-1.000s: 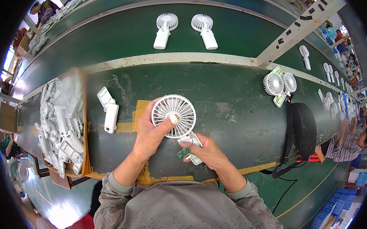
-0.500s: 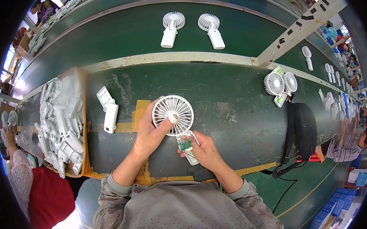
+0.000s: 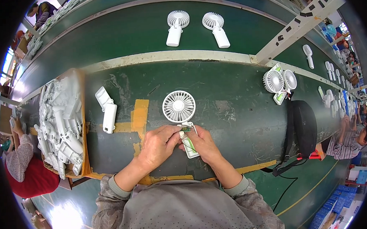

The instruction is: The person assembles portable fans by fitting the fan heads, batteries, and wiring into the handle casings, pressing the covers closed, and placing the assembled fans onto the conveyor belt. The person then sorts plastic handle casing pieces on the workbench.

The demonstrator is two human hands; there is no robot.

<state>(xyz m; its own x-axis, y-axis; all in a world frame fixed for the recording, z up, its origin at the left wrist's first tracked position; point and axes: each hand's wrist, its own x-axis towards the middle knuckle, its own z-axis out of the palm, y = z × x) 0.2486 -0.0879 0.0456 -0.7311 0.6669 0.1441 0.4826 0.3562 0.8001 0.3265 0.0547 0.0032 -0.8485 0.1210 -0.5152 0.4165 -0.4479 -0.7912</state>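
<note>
A white handheld fan lies in front of me, its round grille head (image 3: 179, 106) pointing away and its handle (image 3: 192, 153) uncovered. Inside the handle shows a light green battery (image 3: 188, 144), and at the handle's top a small green circuit board (image 3: 185, 128) with thin wires. My left hand (image 3: 157, 146) pinches the board's left edge between thumb and fingers; a whitish cover sits on the thumb tip. Around the upper handle, my right hand (image 3: 205, 144) is closed, its thumb near the board. To the left lies a white handle shell (image 3: 109, 117) with a second cover piece.
A box (image 3: 84, 123) heaped with white plastic shells (image 3: 61, 128) stands at left. Two uncovered fans (image 3: 274, 82) lie at right, near a black strap (image 3: 305, 125). Finished-looking fans (image 3: 174, 33) rest on the green belt (image 3: 119, 39) beyond the pale rail. People sit at both sides.
My left hand has left the fan's grille and moved down to the circuit board. The right hand stays on the handle. On the belt, the two fans have shifted slightly right.
</note>
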